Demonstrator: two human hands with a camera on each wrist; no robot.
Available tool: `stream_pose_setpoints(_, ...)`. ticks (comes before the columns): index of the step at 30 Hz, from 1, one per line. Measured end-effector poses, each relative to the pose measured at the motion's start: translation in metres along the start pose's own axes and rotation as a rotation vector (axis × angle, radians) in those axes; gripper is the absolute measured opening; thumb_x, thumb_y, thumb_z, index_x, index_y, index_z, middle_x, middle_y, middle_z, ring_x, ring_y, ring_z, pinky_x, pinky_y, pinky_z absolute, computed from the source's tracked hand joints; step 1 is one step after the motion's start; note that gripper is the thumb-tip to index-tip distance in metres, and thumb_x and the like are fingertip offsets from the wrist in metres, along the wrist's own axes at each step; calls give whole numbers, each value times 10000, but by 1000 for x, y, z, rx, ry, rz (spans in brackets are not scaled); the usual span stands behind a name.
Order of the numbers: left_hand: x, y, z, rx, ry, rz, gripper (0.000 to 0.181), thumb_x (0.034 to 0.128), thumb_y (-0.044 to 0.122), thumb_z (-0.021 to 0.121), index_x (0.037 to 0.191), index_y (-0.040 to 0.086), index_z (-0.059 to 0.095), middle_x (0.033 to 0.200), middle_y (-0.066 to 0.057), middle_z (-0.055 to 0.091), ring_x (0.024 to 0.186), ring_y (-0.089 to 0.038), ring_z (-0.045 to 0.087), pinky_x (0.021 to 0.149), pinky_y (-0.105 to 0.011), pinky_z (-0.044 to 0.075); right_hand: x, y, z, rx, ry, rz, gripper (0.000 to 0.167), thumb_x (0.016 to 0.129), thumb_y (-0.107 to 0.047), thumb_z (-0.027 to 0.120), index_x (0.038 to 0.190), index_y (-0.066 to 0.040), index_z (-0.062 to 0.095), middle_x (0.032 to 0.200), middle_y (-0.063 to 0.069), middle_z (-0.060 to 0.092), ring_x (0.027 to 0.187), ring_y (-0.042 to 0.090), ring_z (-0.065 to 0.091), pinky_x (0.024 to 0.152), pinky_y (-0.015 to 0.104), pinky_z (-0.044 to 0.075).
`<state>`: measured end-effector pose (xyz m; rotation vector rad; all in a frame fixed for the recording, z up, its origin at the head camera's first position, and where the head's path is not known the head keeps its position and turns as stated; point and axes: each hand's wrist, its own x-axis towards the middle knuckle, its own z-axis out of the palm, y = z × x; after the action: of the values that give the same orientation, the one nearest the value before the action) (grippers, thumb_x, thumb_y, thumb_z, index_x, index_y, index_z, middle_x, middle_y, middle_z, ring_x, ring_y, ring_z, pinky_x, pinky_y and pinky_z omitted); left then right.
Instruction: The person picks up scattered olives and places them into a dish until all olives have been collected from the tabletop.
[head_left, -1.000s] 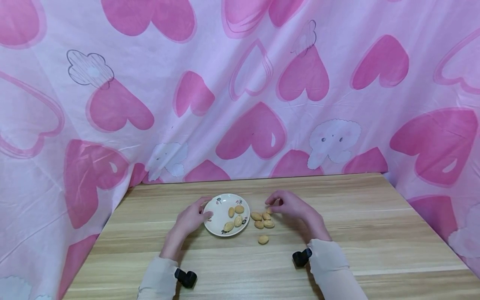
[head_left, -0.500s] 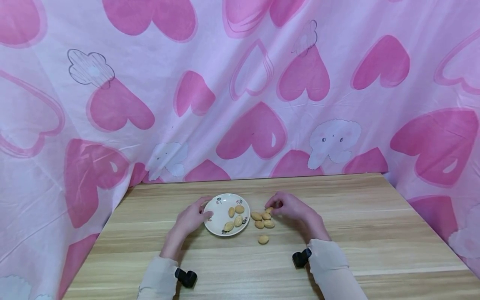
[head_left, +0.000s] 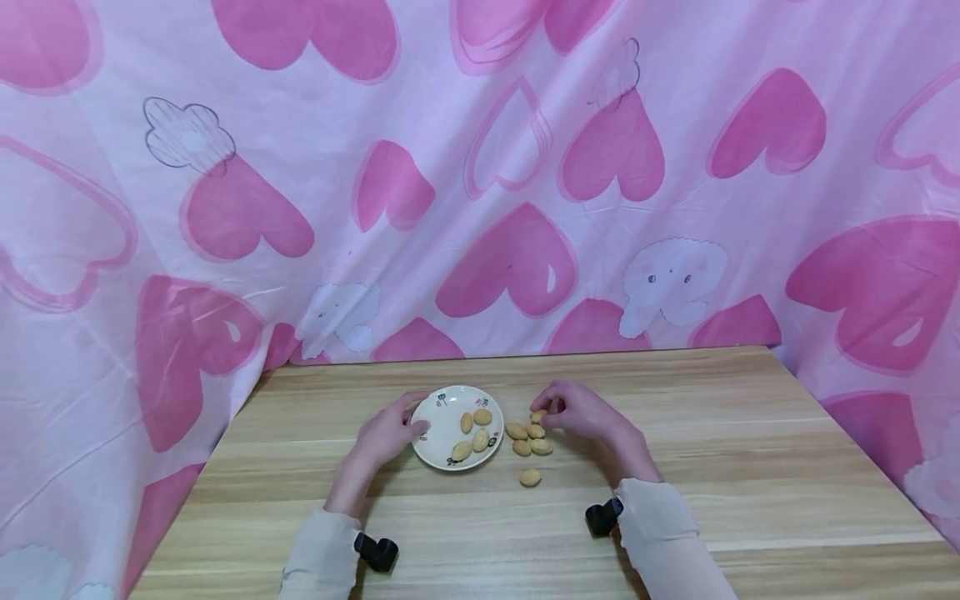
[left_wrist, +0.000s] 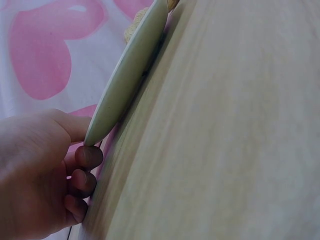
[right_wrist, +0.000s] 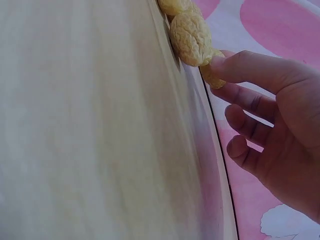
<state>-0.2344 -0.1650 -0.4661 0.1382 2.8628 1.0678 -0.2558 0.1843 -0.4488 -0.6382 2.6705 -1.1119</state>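
In the head view a white saucer (head_left: 432, 450) with small printed marks lies on the table, bearing several wrinkled tan oval pieces (head_left: 481, 440), like dried fruit or nuts. My left hand (head_left: 386, 430) grips its left rim, thumb on top; in the left wrist view the fingers (left_wrist: 84, 183) curl below the saucer's edge (left_wrist: 120, 82). Right of the saucer, several more tan pieces (head_left: 517, 431) lie grouped. At the far end of that group, my right hand (head_left: 582, 412) pinches one tan piece (right_wrist: 212, 75) between thumb and index finger; its other fingers (right_wrist: 245, 122) are loosely bent.
One single tan piece (head_left: 530, 477) lies nearer me, apart from the group. The wooden table (head_left: 480, 542) ends at a pink heart-printed curtain (head_left: 510, 258) at the back and sides. Black wrist cameras (head_left: 602, 517) sit on both forearms.
My right thumb and fingers have drawn together on a tan piece at the far end of the group, which has shifted slightly away from the others. My left hand keeps its grip on the saucer.
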Motion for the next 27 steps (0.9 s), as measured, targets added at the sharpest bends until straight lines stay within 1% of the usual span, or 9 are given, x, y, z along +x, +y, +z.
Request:
stream_pose_setpoints(5,0,0,0,3,2,0,542,924,323,682,1436,266,516,1211,-109,706,1179,-298,624,1013,-575,420,0,-4,2,-18,15,-5,217,872,-98,709,1084,-126,740,933,4,634,822,129,556,710,252,477)
stream_pose_setpoints(8,0,1,0,8,7,0,535,923,321,683,1430,260,524,1179,-89,712,1144,-275,631,993,-555,436,0,-6,2,-33,29,-1,210,881,-115,703,1084,-152,744,949,-29,628,834,124,559,721,258,482)
stream_pose_setpoints(13,1,0,0,14,9,1,528,925,319,678,1428,262,527,1165,-80,715,1128,-266,634,984,-546,441,2,-11,3,-59,42,-20,202,885,-144,705,1081,-171,751,982,-53,649,821,116,564,716,260,484)
stream_pose_setpoints(19,1,0,0,9,7,9,533,921,313,682,1429,267,525,1165,-87,718,1128,-267,637,985,-561,438,6,-16,4,-71,47,-63,218,873,-143,710,1087,-154,752,1018,-35,668,816,108,568,714,251,484)
stream_pose_setpoints(22,0,1,1,8,6,12,531,922,308,682,1427,262,527,1169,-92,720,1130,-268,640,985,-565,438,8,-18,5,-71,42,-74,219,870,-148,727,1087,-136,753,991,-24,654,804,110,565,705,249,485)
stream_pose_setpoints(27,0,2,0,8,9,11,529,919,308,687,1422,254,534,1160,-92,723,1128,-271,640,984,-569,436,12,-22,6,-69,29,-73,222,866,-159,735,1086,-143,754,956,-39,637,794,119,565,699,251,485)
